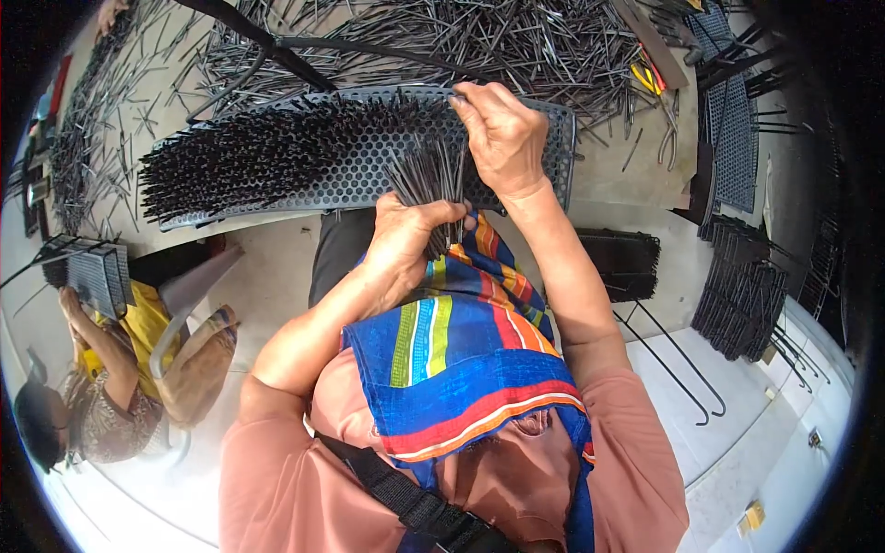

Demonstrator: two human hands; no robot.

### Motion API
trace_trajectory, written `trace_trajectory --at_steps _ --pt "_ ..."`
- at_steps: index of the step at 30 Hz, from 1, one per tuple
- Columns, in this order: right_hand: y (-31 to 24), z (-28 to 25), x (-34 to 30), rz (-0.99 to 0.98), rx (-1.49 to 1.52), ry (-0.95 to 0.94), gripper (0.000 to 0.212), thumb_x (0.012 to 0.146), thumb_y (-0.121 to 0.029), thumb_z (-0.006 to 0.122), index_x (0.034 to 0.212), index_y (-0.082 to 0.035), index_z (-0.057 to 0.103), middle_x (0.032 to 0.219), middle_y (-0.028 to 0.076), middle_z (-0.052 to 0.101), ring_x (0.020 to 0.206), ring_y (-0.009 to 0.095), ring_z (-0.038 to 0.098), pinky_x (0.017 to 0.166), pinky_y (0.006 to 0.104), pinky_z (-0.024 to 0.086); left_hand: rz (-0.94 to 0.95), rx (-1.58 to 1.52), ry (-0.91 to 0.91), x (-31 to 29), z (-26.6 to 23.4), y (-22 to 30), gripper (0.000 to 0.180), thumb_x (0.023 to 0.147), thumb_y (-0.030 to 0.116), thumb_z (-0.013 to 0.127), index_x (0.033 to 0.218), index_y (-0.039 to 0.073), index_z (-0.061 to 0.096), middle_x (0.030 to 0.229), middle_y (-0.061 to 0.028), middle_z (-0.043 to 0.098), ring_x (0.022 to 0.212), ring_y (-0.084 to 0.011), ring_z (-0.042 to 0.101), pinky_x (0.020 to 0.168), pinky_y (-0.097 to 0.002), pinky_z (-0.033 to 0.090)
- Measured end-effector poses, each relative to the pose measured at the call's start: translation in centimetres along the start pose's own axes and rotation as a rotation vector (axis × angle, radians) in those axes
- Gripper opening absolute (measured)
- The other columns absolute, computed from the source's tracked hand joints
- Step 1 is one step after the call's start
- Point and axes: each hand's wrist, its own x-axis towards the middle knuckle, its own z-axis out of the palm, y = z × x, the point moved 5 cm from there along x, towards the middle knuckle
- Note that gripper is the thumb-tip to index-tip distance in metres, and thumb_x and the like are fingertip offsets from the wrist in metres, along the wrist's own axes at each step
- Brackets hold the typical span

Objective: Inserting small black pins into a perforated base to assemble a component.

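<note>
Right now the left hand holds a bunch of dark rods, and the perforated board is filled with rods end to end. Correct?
Not end to end: in the head view, standing rods crowd the left part of the perforated board, with bare holes toward its right. The left hand does hold a bunch of dark rods.

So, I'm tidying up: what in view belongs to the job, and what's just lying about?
In the job:
bundle of dark rods in left hand
perforated panel by right hand
standing rods in it
loose rods, probably

Lying about, apparently:
red-and-yellow tool
bristly hooked rack
</note>
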Motion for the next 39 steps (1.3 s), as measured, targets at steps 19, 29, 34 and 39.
trace_trajectory --at_steps 19,29,34,39 --pt "-0.5 -0.5 1.3 -0.006 -0.186 -0.258 0.018 0.085 -0.017 0.067 0.098 -0.005 0.069 0.082 0.011 0.069 0.070 0.031 0.066 0.061 0.0359 0.053 -0.057 -0.101 0.003 -0.8 0.6 0.1 0.013 0.071 -0.012 0.065 0.084 -0.008 0.065 0.081 -0.0172 0.069 0.067 -0.0229 0.068 0.066 -0.0340 0.059" --pt "1.9 -0.4 -5.5 1.050 1.016 -0.470 0.011 0.078 -0.002 0.074 0.076 -0.004 0.063 0.062 -0.003 0.057 0.043 0.001 0.041 0.039 0.0190 0.025 -0.047 -0.042 -0.031 -1.2 1.2 0.4 0.018 0.075 -0.009 0.065 0.092 -0.004 0.066 0.081 -0.0118 0.069 0.067 -0.0197 0.068 0.061 -0.0302 0.057" --pt "2.3 -0.6 -5.9 1.079 1.057 -0.491 0.014 0.078 -0.002 0.074 0.074 -0.005 0.061 0.062 -0.001 0.059 0.040 0.002 0.041 0.037 0.0195 0.026 -0.047 0.001 -0.001 -0.9 1.3 0.1 0.017 0.076 -0.007 0.064 0.092 -0.003 0.067 0.081 -0.0111 0.069 0.063 -0.0192 0.067 0.058 -0.0294 0.056" --pt "2.7 -0.5 -6.3 1.073 1.039 -0.532 0.012 0.081 -0.008 0.073 0.075 -0.004 0.064 0.062 -0.001 0.060 0.039 0.004 0.045 0.037 0.0189 0.031 -0.029 0.056 -0.020 -1.1 1.7 0.3 0.017 0.076 -0.007 0.062 0.092 -0.003 0.067 0.079 -0.0105 0.069 0.062 -0.0188 0.067 0.057 -0.0293 0.055"
